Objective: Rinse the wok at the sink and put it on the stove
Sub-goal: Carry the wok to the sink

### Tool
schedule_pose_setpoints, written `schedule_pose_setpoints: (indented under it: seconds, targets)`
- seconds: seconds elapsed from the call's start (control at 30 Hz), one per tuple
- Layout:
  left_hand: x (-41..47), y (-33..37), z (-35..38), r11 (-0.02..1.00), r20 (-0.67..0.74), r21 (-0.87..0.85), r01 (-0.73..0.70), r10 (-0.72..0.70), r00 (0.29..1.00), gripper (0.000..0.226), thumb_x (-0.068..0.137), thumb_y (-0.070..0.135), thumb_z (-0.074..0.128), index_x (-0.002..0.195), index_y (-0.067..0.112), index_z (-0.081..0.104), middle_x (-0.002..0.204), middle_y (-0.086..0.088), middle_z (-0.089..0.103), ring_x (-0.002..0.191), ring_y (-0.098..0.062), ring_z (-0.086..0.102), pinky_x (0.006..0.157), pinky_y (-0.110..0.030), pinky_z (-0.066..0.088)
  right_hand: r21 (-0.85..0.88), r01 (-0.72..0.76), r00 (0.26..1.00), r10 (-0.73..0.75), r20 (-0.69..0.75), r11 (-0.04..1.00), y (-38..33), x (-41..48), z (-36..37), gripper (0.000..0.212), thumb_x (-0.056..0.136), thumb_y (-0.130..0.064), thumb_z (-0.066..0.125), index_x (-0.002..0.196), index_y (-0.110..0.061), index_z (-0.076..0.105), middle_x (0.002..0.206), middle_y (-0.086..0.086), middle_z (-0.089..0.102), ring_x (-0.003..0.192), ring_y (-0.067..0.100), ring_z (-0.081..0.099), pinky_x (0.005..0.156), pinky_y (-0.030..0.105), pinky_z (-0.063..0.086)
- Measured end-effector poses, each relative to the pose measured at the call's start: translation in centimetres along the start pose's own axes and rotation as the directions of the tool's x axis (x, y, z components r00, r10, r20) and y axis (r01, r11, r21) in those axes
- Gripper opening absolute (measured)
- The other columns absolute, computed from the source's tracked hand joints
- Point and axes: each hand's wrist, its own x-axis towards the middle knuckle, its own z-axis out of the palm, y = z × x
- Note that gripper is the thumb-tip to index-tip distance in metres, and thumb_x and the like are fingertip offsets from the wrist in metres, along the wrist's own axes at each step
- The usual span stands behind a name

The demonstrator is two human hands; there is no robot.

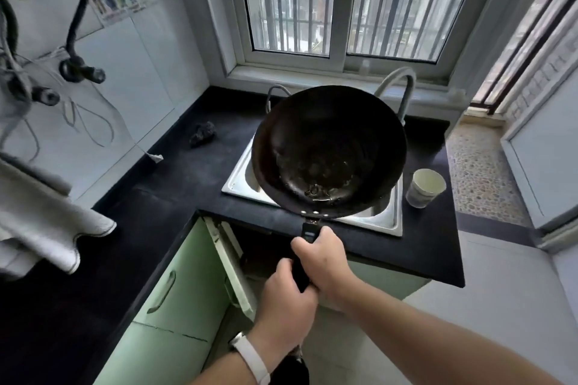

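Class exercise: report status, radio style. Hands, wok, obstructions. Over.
Left hand and right hand both clamped on the handle. Wok held over sink. Faucet close behind; cup at right.

The black counter runs in an L, from the lower left up to the window and across to the right edge. A steel sink is set into it at about 1 o'clock from the picture's middle; its bowl is mostly hidden. A white cup stands upright on the counter just beside the sink's right rim, at 3 o'clock of it. A dark crumpled scrubber lies at 10 o'clock of the sink, well apart from the rim. A grey-white cloth lies over the counter at far left, near 9 o'clock.
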Motion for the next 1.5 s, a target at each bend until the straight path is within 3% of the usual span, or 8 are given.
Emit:
schedule_pose_setpoints:
  seconds: [0.13,0.4,0.93,1.17,1.33,1.5]
  targets:
    - [4.8,-0.3,-1.3,0.999,0.015,0.003,0.036,-0.036,0.999,0.012,0.081,0.023,0.066,0.089,0.021,0.056,0.082,0.003,0.069,0.077,-0.013,0.066,0.069,-0.037,0.056,-0.069,-0.04,0.999,0.041,0.012,0.997,-1.6,4.2,2.1,0.023,0.079,-0.026,0.065,0.079,-0.011,0.048,0.075,-0.001,0.056,0.062,0.01,0.048,0.052,0.026,0.033]
    - [11.0,-1.3,-3.6,0.995,0.056,0.015,0.096,-0.096,0.994,0.019,0.077,0.032,0.07,0.084,0.023,0.055,0.078,0.008,0.069,0.072,-0.004,0.064,0.057,-0.023,0.048,-0.108,-0.105,0.993,0.11,0.047,0.989,-3.4,9.3,5.7,0.024,0.079,-0.028,0.065,0.079,-0.012,0.047,0.075,-0.002,0.055,0.062,0.01,0.047,0.053,0.026,0.034]
    - [15.8,-1.5,-2.4,0.975,0.186,0.213,0.055,-0.096,0.978,0.019,0.078,0.037,0.061,0.089,0.024,0.053,0.086,0.006,0.068,0.085,-0.018,0.065,0.076,-0.04,0.054,-0.05,-0.271,0.962,0.272,0.024,0.961,-2.0,13.2,5.7,0.026,0.08,-0.025,0.065,0.075,-0.01,0.044,0.07,0.0,0.051,0.059,0.012,0.043,0.052,0.028,0.034]
    - [18.4,1.1,-0.8,0.928,0.25,0.373,0.005,-0.105,0.963,0.015,0.086,0.029,0.055,0.09,0.022,0.043,0.09,0.0,0.064,0.091,-0.03,0.062,0.068,-0.037,0.046,0.011,-0.274,0.961,0.274,0.047,0.962,-1.4,16.1,4.2,0.023,0.078,-0.026,0.064,0.073,-0.012,0.046,0.065,0.0,0.051,0.058,0.015,0.044,0.053,0.031,0.036]
    - [20.6,2.5,-0.2,0.937,0.239,0.336,0.097,-0.185,0.953,0.014,0.08,0.014,0.054,0.091,0.019,0.046,0.094,-0.001,0.061,0.096,-0.03,0.061,0.072,-0.035,0.048,0.009,-0.259,0.962,0.257,0.094,0.966,-1.7,18.1,4.0,0.021,0.077,-0.026,0.061,0.07,-0.014,0.044,0.06,-0.002,0.047,0.053,0.016,0.042,0.052,0.03,0.033]
    - [21.2,3.3,1.2,0.958,0.167,0.244,0.15,-0.194,0.967,0.021,0.076,0.01,0.054,0.095,0.018,0.054,0.091,0.003,0.065,0.088,-0.021,0.063,0.075,-0.037,0.055,-0.063,-0.225,0.967,0.23,0.106,0.972,-1.6,19.3,3.3,0.021,0.079,-0.026,0.061,0.077,-0.012,0.046,0.069,0.001,0.053,0.059,0.016,0.045,0.051,0.031,0.032]
